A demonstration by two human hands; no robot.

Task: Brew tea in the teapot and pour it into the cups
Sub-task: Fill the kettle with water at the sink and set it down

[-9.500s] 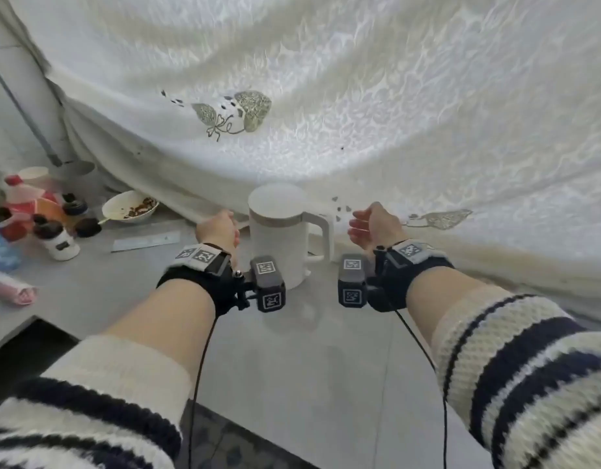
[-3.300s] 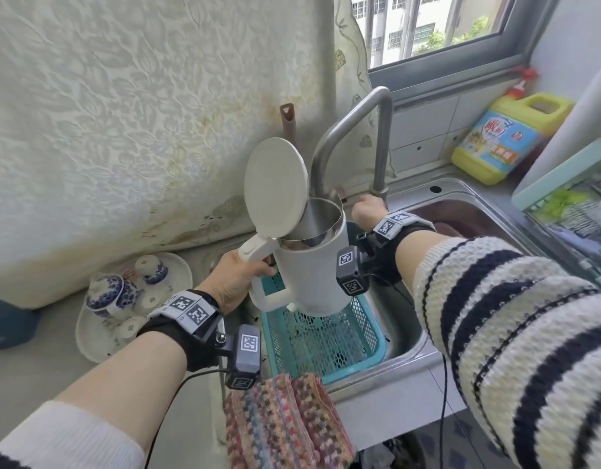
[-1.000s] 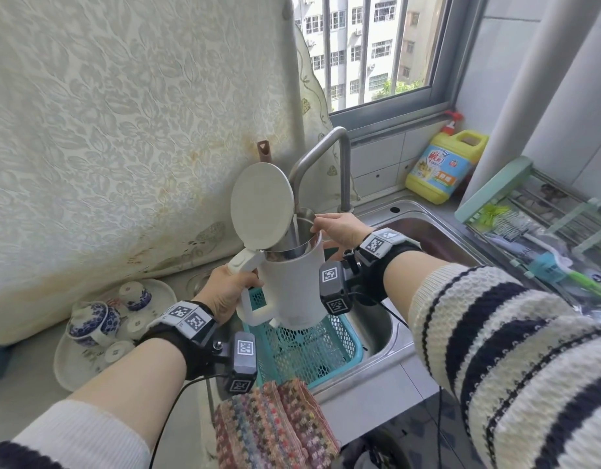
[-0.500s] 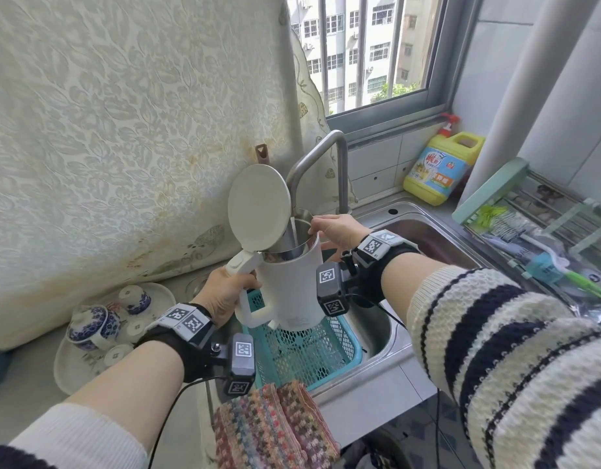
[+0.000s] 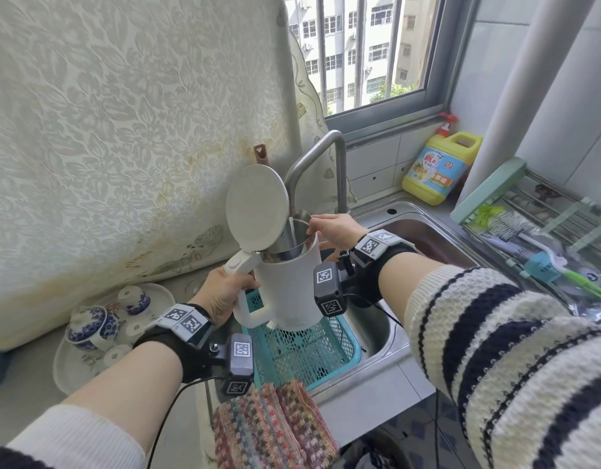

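Note:
A white electric kettle (image 5: 289,286) with its lid flipped up hangs under the steel tap (image 5: 317,164), and a thin stream of water runs into it. My left hand (image 5: 224,292) grips the kettle's handle. My right hand (image 5: 333,231) holds the kettle's rim on the spout side, thumb and fingers curled over the edge. A blue-and-white teapot (image 5: 89,326) and small matching cups (image 5: 133,299) sit on a white tray (image 5: 72,370) at the left on the counter.
A teal plastic basket (image 5: 333,346) sits in the steel sink (image 5: 424,231) below the kettle. A yellow detergent jug (image 5: 437,167) stands by the window. A dish rack (image 5: 542,231) with brushes is at the right. A knitted cloth (image 5: 275,428) lies on the counter's front edge. A patterned curtain hangs behind.
Since the earliest frames the kettle was carried from its spot on the counter to the sink and opened. Over the last second both hands hold it almost still under the running tap.

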